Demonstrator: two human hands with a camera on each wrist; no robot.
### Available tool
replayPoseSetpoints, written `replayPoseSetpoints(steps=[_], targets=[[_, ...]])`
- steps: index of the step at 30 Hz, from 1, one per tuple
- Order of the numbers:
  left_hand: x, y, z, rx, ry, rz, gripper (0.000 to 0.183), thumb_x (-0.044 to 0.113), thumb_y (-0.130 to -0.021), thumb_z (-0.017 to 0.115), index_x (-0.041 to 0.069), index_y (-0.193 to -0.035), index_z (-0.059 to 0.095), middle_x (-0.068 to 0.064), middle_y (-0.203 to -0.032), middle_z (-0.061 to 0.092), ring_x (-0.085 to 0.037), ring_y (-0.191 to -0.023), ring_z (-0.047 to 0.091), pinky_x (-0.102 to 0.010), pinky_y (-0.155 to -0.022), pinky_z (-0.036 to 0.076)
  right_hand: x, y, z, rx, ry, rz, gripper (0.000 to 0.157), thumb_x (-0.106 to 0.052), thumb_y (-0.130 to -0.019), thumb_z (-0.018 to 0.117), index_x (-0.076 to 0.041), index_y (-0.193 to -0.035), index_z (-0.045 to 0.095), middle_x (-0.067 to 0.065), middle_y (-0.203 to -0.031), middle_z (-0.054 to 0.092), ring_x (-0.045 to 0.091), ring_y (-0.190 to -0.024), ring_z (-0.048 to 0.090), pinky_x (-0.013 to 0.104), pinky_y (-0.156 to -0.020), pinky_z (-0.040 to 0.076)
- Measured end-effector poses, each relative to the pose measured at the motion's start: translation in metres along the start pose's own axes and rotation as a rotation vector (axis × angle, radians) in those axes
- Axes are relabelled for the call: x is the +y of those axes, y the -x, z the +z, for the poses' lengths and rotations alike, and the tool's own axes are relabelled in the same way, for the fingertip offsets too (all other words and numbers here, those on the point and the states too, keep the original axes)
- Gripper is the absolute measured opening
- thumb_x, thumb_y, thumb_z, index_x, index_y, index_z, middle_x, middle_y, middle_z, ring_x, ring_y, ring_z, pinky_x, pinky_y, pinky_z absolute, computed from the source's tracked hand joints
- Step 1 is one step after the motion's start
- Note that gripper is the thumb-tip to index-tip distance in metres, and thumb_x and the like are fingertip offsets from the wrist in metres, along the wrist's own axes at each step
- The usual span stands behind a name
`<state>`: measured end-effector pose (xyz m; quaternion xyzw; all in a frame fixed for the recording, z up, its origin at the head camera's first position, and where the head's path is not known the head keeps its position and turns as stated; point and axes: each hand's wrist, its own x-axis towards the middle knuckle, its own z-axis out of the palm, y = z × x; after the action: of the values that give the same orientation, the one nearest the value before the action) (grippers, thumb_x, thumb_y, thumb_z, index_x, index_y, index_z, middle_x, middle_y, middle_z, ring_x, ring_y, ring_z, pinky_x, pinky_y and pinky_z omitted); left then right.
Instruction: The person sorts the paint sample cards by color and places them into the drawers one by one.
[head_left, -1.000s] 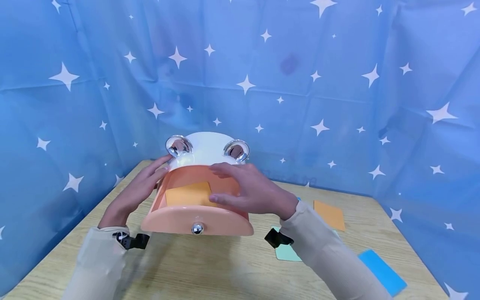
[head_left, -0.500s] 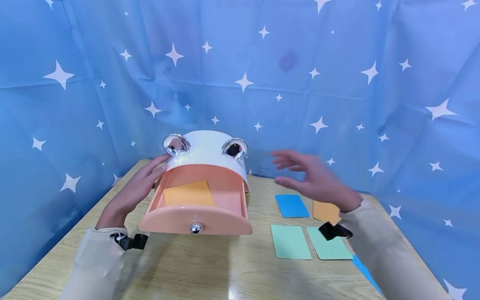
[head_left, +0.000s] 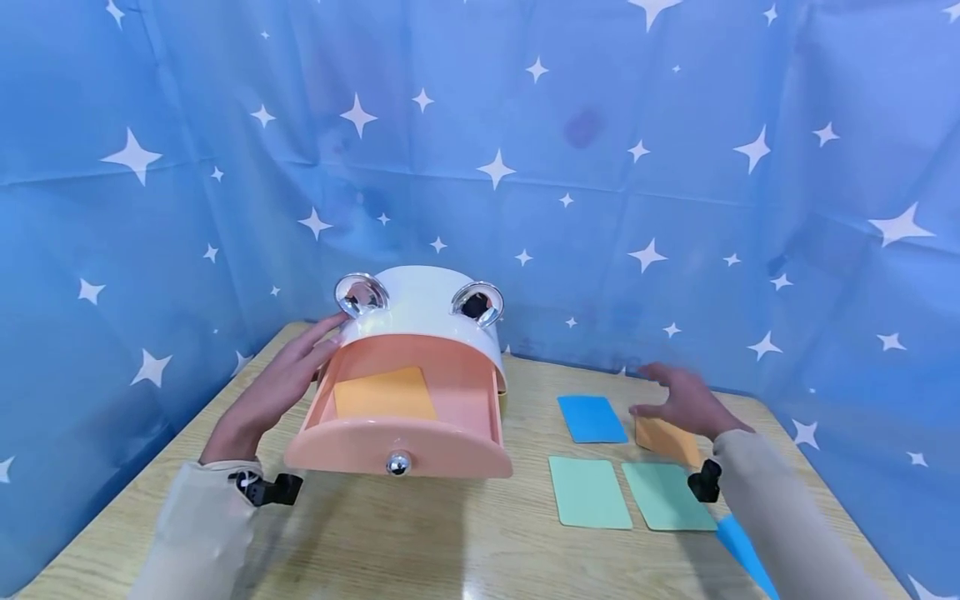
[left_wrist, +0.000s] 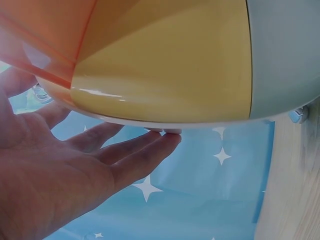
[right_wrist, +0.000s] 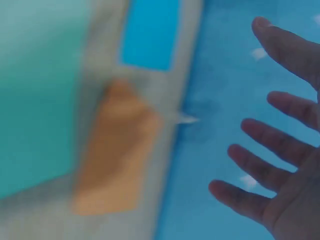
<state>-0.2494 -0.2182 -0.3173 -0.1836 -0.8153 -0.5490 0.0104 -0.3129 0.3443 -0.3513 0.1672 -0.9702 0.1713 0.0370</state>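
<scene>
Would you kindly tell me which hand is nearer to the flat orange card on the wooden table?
The right hand: it hovers close to the flat orange card, holding nothing. The left hand is farther off, at the left side of the glossy white, rounded drawer box.

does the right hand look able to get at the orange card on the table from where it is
Probably yes: the right hand is close by the orange card, fingers apart and holding nothing, and I see nothing lying on the card to block it.
</scene>
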Motion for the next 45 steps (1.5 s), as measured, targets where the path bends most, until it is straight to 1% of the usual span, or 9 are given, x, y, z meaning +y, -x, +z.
replayPoseSetpoints(steps=[2, 7, 9, 14, 20, 27, 34, 42, 45], targets=[[0.001, 0.000, 0.001, 0.000, 0.001, 0.003, 0.056, 0.040, -0.110, 0.033, 0.020, -0.161, 0.024, -0.016, -0.159, 0.037, -0.039, -0.143, 0.039, -0.067, -0.113, 0.036, 0.016, 0.003, 0.012, -0.031, 0.004, 0.046, 0.078, -0.040, -0.085, 0.079, 0.005, -0.141, 0.050, 0.035, -0.140, 0.052, 0.056, -0.124, 0.051, 0.066, -0.093, 0.049], [0.002, -0.001, 0.003, 0.003, 0.007, -0.009, 0.058, 0.041, -0.109, 0.034, 0.018, -0.161, 0.023, -0.016, -0.163, 0.029, -0.041, -0.150, 0.028, -0.070, -0.115, 0.032, 0.047, 0.012, 0.031, -0.103, 0.034, 0.168, 0.092, -0.047, -0.080, 0.081, 0.006, -0.145, 0.044, 0.041, -0.142, 0.043, 0.061, -0.127, 0.042, 0.071, -0.095, 0.044], [0.003, 0.000, 0.004, 0.003, 0.011, -0.012, 0.059, 0.041, -0.109, 0.034, 0.016, -0.161, 0.022, -0.016, -0.165, 0.026, -0.041, -0.152, 0.024, -0.070, -0.115, 0.030, 0.055, 0.016, 0.035, -0.141, 0.046, 0.221, 0.099, -0.051, -0.079, 0.081, 0.006, -0.148, 0.039, 0.043, -0.142, 0.040, 0.062, -0.126, 0.041, 0.073, -0.094, 0.043], [0.003, 0.000, 0.005, -0.001, 0.010, -0.009, 0.059, 0.041, -0.109, 0.033, 0.017, -0.162, 0.022, -0.017, -0.165, 0.026, -0.042, -0.151, 0.025, -0.071, -0.115, 0.030, 0.063, 0.021, 0.039, -0.218, 0.039, 0.312, 0.108, -0.057, -0.078, 0.078, 0.006, -0.151, 0.030, 0.045, -0.143, 0.036, 0.062, -0.125, 0.041, 0.074, -0.094, 0.042], [0.003, 0.000, 0.004, 0.007, 0.005, -0.004, 0.058, 0.042, -0.109, 0.034, 0.019, -0.161, 0.023, -0.015, -0.164, 0.027, -0.041, -0.150, 0.027, -0.070, -0.115, 0.031, 0.061, 0.018, 0.036, -0.198, 0.036, 0.293, 0.106, -0.054, -0.078, 0.080, 0.010, -0.148, 0.034, 0.043, -0.136, 0.044, 0.056, -0.116, 0.051, 0.067, -0.092, 0.048], [0.004, 0.001, 0.003, 0.019, 0.001, -0.011, 0.058, 0.042, -0.109, 0.034, 0.018, -0.161, 0.024, -0.015, -0.165, 0.026, -0.041, -0.151, 0.025, -0.071, -0.115, 0.030, 0.064, 0.016, 0.036, -0.183, 0.040, 0.316, 0.108, -0.059, -0.075, 0.080, 0.006, -0.148, 0.034, 0.046, -0.136, 0.031, 0.062, -0.116, 0.039, 0.074, -0.088, 0.044], [0.005, 0.000, 0.002, 0.025, -0.006, -0.003, 0.058, 0.041, -0.109, 0.034, 0.019, -0.161, 0.024, -0.016, -0.163, 0.029, -0.041, -0.149, 0.029, -0.070, -0.114, 0.032, 0.062, 0.012, 0.041, -0.109, 0.086, 0.241, 0.102, -0.056, -0.074, 0.083, 0.003, -0.146, 0.041, 0.040, -0.131, 0.037, 0.051, -0.109, 0.038, 0.067, -0.083, 0.047], [0.002, 0.000, 0.003, 0.018, -0.007, -0.016, 0.058, 0.042, -0.109, 0.034, 0.018, -0.161, 0.024, -0.016, -0.164, 0.028, -0.042, -0.149, 0.029, -0.070, -0.114, 0.032, 0.064, 0.015, 0.043, -0.182, 0.124, 0.249, 0.111, -0.062, -0.073, 0.080, 0.007, -0.148, 0.037, 0.035, -0.120, 0.043, 0.042, -0.098, 0.037, 0.052, -0.073, 0.046], [0.001, 0.001, 0.003, 0.017, -0.010, -0.016, 0.058, 0.041, -0.109, 0.034, 0.018, -0.161, 0.023, -0.017, -0.163, 0.029, -0.043, -0.148, 0.032, -0.070, -0.114, 0.033, 0.065, 0.015, 0.043, -0.185, 0.124, 0.253, 0.112, -0.061, -0.072, 0.082, 0.007, -0.148, 0.036, 0.035, -0.120, 0.042, 0.042, -0.099, 0.037, 0.055, -0.076, 0.048]])
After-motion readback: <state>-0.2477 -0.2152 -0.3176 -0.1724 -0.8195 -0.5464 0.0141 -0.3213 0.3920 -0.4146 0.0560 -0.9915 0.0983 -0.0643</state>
